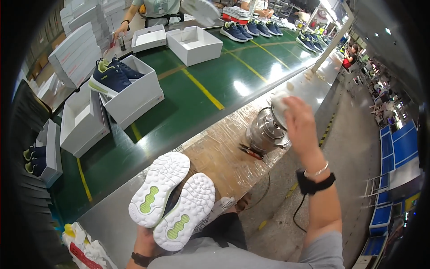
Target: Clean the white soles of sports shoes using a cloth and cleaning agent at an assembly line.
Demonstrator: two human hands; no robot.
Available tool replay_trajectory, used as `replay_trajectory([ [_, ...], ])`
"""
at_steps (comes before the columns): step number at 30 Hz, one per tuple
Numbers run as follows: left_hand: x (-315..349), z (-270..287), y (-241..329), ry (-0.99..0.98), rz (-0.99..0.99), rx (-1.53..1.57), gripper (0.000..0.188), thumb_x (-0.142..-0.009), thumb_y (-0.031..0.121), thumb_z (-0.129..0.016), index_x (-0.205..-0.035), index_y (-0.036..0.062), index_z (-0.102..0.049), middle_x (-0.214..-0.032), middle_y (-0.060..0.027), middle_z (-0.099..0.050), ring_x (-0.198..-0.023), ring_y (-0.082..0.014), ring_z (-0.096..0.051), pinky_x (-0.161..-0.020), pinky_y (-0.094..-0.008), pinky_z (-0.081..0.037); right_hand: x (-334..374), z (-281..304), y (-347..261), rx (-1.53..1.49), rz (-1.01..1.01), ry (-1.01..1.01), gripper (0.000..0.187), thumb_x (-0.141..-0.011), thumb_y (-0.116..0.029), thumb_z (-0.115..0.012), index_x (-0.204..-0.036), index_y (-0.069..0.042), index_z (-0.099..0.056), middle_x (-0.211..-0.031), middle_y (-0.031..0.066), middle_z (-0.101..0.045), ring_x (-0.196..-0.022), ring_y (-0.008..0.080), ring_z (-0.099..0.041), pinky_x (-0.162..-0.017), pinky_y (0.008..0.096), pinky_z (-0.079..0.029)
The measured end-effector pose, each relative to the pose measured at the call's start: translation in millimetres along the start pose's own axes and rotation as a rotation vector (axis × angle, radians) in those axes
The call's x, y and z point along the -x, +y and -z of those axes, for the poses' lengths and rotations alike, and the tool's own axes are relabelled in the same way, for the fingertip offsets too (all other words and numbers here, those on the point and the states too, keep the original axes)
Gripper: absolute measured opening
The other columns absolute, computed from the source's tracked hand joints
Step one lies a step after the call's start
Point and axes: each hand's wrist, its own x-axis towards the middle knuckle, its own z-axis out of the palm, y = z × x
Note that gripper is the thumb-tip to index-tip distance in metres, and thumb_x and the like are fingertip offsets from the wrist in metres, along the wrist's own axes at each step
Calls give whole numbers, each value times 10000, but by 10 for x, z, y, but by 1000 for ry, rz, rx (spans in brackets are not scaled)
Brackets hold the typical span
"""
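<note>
My left hand grips a pair of sneakers by the lower end, partly hidden beneath them. White soles face up, with a lime green patch on the left sneaker and on the right sneaker. My right hand is closed around a white wad, perhaps cloth, blurred at its edge. Directly under that hand stands a round metal canister on the bench's edge. Red-handled pliers or snips lie against the canister's base.
Beyond the tape-covered bench runs a green conveyor belt. It carries white boxes, navy sneakers in one box, and more sneakers farther along. Across it, a person handles a shoe. Crumpled paper lies lower left.
</note>
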Motion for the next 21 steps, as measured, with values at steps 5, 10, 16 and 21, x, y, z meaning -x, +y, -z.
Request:
replay_trajectory([
  [5,-270,-249,176,344,336,638,417,-956,276,-423,-1286,24,-460,-1290,-160,-513,-1148,-290,-524,-991,-444,-432,78,-88,692,-165,-249,-222,241,-801,-34,-577,-1033,4,-632,-1069,179,-611,-1010,337,-559,-898,390,-435],
  [10,-122,-227,39,136,40,58,381,-952,254,-450,-1246,17,-497,-1257,-154,-541,-1121,-275,-547,-974,-435,-450,177,-237,792,-88,-220,-217,216,-776,10,-583,-973,7,-672,-1054,171,-638,-994,316,-593,-896,355,-452],
  [16,-251,8,-112,248,430,886,406,-940,272,-473,-1262,26,-486,-1268,-150,-535,-1118,-274,-550,-956,-433,-465,37,-204,825,-222,-198,-307,260,-776,50,-544,-1015,24,-642,-1025,199,-645,-942,292,-637,-854,326,-484],
  [21,-223,141,-257,237,353,617,428,-935,291,-478,-1274,31,-479,-1280,-149,-525,-1129,-278,-545,-958,-428,-464,2,-96,807,-217,-334,-371,254,-775,40,-522,-1002,32,-636,-1000,189,-645,-944,330,-614,-847,369,-474],
])
